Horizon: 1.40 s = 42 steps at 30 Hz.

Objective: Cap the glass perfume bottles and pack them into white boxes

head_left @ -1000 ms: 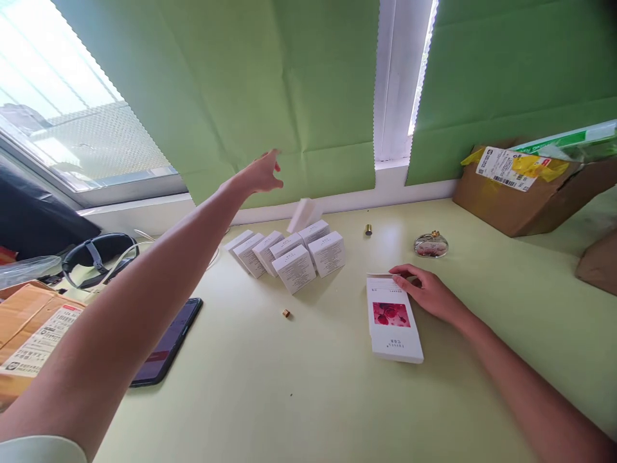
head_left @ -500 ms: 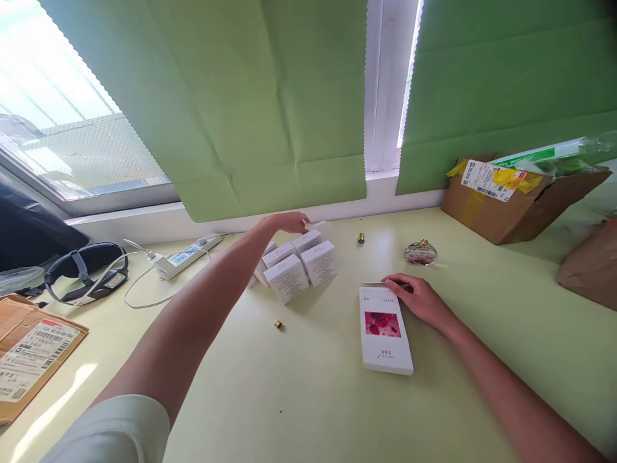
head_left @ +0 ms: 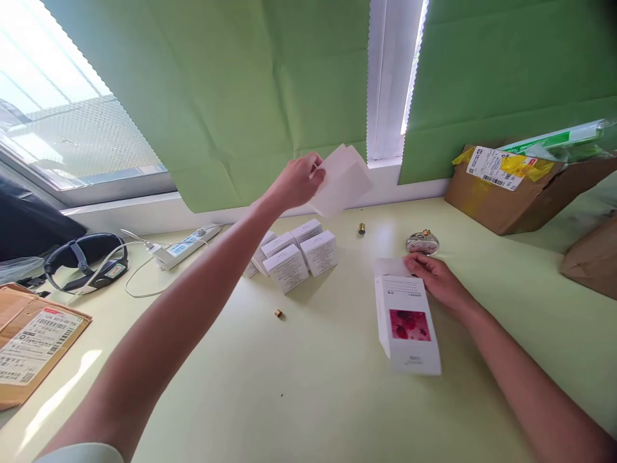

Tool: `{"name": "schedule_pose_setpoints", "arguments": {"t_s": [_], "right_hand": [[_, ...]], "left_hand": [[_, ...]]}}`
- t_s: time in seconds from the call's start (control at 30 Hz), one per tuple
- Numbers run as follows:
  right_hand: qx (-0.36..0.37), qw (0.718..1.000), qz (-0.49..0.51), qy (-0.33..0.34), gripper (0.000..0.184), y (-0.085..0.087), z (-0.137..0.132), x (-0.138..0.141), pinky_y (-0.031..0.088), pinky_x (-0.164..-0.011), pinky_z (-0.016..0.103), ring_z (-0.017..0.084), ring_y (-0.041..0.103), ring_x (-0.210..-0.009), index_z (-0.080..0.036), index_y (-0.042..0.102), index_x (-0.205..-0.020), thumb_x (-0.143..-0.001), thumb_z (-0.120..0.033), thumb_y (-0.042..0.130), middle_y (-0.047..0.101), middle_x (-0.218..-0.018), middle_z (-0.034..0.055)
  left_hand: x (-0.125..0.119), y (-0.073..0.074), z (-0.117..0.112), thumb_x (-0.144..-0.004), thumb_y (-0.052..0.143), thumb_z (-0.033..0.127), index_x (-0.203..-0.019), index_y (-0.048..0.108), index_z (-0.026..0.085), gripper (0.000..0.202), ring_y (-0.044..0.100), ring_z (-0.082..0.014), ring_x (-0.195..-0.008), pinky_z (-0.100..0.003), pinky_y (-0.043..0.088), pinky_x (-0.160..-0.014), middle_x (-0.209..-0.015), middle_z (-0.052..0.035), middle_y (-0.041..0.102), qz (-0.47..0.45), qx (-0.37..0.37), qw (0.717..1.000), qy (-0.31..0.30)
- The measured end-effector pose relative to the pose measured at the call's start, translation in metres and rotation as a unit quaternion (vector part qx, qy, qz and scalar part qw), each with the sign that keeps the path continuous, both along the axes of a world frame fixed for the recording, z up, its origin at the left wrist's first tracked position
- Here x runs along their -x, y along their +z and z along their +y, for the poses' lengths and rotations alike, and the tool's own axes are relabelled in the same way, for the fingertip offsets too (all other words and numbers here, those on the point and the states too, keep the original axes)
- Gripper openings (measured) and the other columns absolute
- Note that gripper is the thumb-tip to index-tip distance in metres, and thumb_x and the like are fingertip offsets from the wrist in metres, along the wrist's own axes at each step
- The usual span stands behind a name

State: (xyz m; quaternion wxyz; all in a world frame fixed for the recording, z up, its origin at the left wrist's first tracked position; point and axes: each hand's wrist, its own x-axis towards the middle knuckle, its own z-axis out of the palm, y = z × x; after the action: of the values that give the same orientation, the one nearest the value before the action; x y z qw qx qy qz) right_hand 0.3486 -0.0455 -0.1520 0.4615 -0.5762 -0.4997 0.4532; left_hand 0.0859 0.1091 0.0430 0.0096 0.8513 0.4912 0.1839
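My left hand [head_left: 303, 180] is closed on thin white paper sheets [head_left: 343, 180], raised above the back of the table. Below it stand several small white boxes [head_left: 286, 265] with printed sides, grouped closely. My right hand [head_left: 436, 278] pinches the raised flap of a white carton [head_left: 409, 325] with a pink-red rose picture. The carton's flap end points away from me, and its near end is slightly blurred. Just beyond that hand sits a round glass perfume bottle [head_left: 423, 242] with a gold top.
A dark gold cap [head_left: 361, 229] and a small gold piece [head_left: 278, 314] lie on the table. At left are a power strip [head_left: 186, 247] with a white cable, a black headband device [head_left: 87, 263] and a labelled parcel [head_left: 43, 341]. An open cardboard box [head_left: 511, 193] stands back right, before green blinds [head_left: 260, 103].
My left hand has risen from behind the small boxes with the white sheets. My right hand has shifted the carton rightward and pulled up its flap.
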Motion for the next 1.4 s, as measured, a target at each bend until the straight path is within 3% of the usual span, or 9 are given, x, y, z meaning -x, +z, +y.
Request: {"name": "schedule_pose_setpoints", "arguments": {"t_s": [0.17,0.27,0.33,0.43,0.57,0.73,0.9,1.07,1.4], "right_hand": [[0.053,0.993,0.069,0.077,0.041,0.011,-0.011,-0.003,0.041,-0.053,0.028,0.015,0.056,-0.058,-0.023,0.063,-0.087,-0.081,-0.064,0.068,0.059,-0.069,-0.0024],[0.086,0.985,0.091,0.118,0.039,0.009,-0.013,-0.003,0.042,-0.055,0.027,0.015,0.057,-0.062,-0.022,0.066,-0.09,-0.078,-0.058,0.074,0.062,-0.074,-0.0017],[0.097,0.982,0.1,0.127,0.038,0.004,-0.011,-0.004,0.042,-0.057,0.026,0.014,0.057,-0.064,-0.022,0.067,-0.09,-0.077,-0.056,0.076,0.063,-0.077,-0.0023],[0.105,0.982,0.104,0.12,0.037,-0.004,-0.007,-0.006,0.041,-0.059,0.025,0.014,0.057,-0.066,-0.022,0.067,-0.09,-0.077,-0.056,0.077,0.063,-0.076,-0.0036],[0.115,0.982,0.102,0.108,0.035,-0.009,-0.003,-0.008,0.043,-0.064,0.025,0.014,0.059,-0.071,-0.024,0.068,-0.094,-0.082,-0.056,0.072,0.065,-0.08,-0.0041],[0.127,0.981,0.101,0.105,0.033,-0.007,-0.004,-0.006,0.044,-0.064,0.026,0.015,0.062,-0.073,-0.025,0.067,-0.097,-0.084,-0.055,0.071,0.068,-0.082,-0.0038],[0.125,0.981,0.101,0.107,0.034,-0.007,-0.004,-0.005,0.045,-0.064,0.026,0.015,0.062,-0.073,-0.023,0.067,-0.098,-0.083,-0.054,0.072,0.068,-0.083,-0.003],[0.122,0.982,0.099,0.109,0.035,-0.008,-0.003,-0.005,0.044,-0.063,0.025,0.014,0.061,-0.071,-0.023,0.067,-0.096,-0.083,-0.055,0.071,0.067,-0.081,-0.0034],[0.119,0.984,0.101,0.091,0.03,-0.007,-0.001,-0.002,0.048,-0.063,0.025,0.015,0.064,-0.075,-0.024,0.066,-0.095,-0.087,-0.053,0.069,0.069,-0.08,-0.0031]], "left_hand": [[-0.031,-0.047,-0.067,-0.101,0.031,0.022,-0.13,0.051,0.018,0.036,0.065,-0.025,-0.094,-0.036,0.048,-0.08,-0.101,-0.01,0.071,0.171,0.075,0.977,-0.105],[-0.045,-0.078,-0.073,-0.098,0.037,0.018,-0.111,0.064,0.015,0.03,0.067,-0.0266,-0.091,-0.043,0.044,-0.095,-0.091,-0.0113,0.071,0.23,0.077,0.961,-0.133],[-0.048,-0.088,-0.069,-0.097,0.047,0.024,-0.107,0.066,0.014,0.024,0.064,-0.0286,-0.106,-0.044,0.035,-0.108,-0.1,-0.013,0.072,0.243,0.065,0.956,-0.153],[-0.041,-0.085,-0.061,-0.098,0.05,0.038,-0.128,0.057,0.013,0.04,0.048,-0.0301,-0.131,-0.044,0.024,-0.117,-0.133,-0.015,0.061,0.232,0.033,0.959,-0.159],[-0.011,-0.068,-0.051,-0.093,0.054,0.046,-0.146,0.041,0.012,0.064,0.038,-0.0352,-0.139,-0.052,0.025,-0.116,-0.152,-0.0198,0.041,0.217,0.012,0.971,-0.097],[0.024,-0.063,-0.029,-0.068,0.072,0.068,-0.158,0.016,0.025,0.115,0.025,-0.0437,-0.148,-0.058,0.024,-0.116,-0.166,-0.0193,0.013,0.229,0.156,0.961,-0.009],[0.035,-0.073,-0.009,-0.071,0.07,0.06,-0.159,0.009,0.022,0.113,0.041,-0.0363,-0.142,-0.047,0.037,-0.111,-0.161,-0.0204,0.031,0.206,0.221,0.953,-0.02],[0.039,-0.074,0.001,-0.074,0.07,0.049,-0.157,0.021,0.021,0.1,0.052,-0.0312,-0.132,-0.04,0.042,-0.106,-0.148,-0.0155,0.051,0.176,0.207,0.961,-0.05],[0.054,-0.068,0.058,-0.07,0.073,0.046,-0.155,0.026,0.021,0.1,0.051,-0.0309,-0.131,-0.037,0.043,-0.104,-0.148,-0.0131,0.052,0.146,0.188,0.971,-0.019]]}}
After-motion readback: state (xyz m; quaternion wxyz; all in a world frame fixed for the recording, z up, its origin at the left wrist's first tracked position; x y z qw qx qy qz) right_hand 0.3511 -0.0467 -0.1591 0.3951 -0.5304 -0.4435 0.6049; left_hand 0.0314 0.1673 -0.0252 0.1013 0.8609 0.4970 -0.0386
